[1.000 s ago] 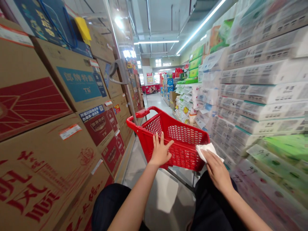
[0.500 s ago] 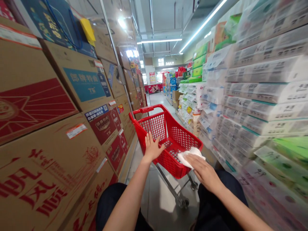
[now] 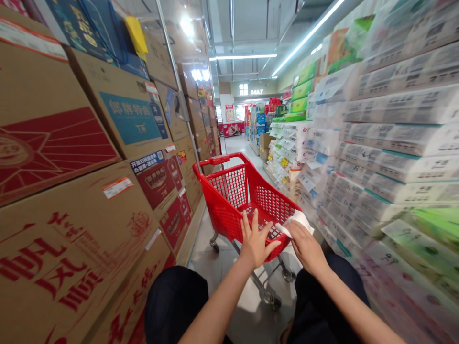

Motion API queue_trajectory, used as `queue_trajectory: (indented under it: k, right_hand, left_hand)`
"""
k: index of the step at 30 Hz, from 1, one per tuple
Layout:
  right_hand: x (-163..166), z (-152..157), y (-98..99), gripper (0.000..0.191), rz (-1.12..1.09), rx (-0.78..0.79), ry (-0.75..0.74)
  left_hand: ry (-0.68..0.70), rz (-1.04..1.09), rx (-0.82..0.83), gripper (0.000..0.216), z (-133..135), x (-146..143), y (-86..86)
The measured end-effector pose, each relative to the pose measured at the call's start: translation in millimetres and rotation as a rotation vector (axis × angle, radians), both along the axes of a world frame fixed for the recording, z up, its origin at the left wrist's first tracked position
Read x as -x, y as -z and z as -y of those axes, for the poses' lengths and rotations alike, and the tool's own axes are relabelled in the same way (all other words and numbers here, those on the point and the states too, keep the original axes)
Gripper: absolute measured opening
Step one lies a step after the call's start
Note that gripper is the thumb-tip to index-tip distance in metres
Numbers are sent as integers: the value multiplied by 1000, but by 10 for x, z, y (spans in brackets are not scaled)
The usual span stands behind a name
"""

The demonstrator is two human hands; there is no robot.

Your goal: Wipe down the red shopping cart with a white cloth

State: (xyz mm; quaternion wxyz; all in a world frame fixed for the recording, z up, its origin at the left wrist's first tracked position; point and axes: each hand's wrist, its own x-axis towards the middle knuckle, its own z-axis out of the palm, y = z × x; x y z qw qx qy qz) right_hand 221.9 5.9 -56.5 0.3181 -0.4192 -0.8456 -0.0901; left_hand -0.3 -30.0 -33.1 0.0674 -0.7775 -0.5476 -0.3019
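A red plastic shopping cart [image 3: 224,210] on a grey metal frame with wheels stands in front of my knees, its handle at the far end. My left hand [image 3: 255,239] is at the near side of the basket with its fingers spread; it holds nothing, and I cannot tell whether it touches the rim. At the basket's near right corner, my right hand [image 3: 304,246] presses a white cloth [image 3: 301,220] over the rim. Part of the cloth lies under the fingers, and its far edge hangs past the corner.
Stacked cardboard boxes [image 3: 118,205] form a wall along the left. Plastic-wrapped white packs [image 3: 387,162] are piled high on the right, with green packs [image 3: 430,234] lower down. A grey tiled aisle [image 3: 236,143] runs ahead between shelves.
My left hand has moved right and nearer along the basket's rim. My right hand has slid the cloth a little to the right and up at the corner.
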Motion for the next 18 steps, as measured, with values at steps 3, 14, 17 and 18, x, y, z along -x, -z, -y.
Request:
queue_trajectory:
  k: [3,14,17,18]
  right_hand:
    - [31,55,-8,45,-10,-8,19]
    - [795,445,-98,57,13,-90,-167]
    - [522,268,-203,55,66,-44,-211]
    - [405,197,-232,53,68,-31,-200]
  left_hand:
    - [53,-1,6,68,-23,55,-11]
    - [202,-102,139,89,-225,603,-101]
    - [247,-88,140,83,-256,772,-113]
    - [258,-79,149,84,-268,812,-123]
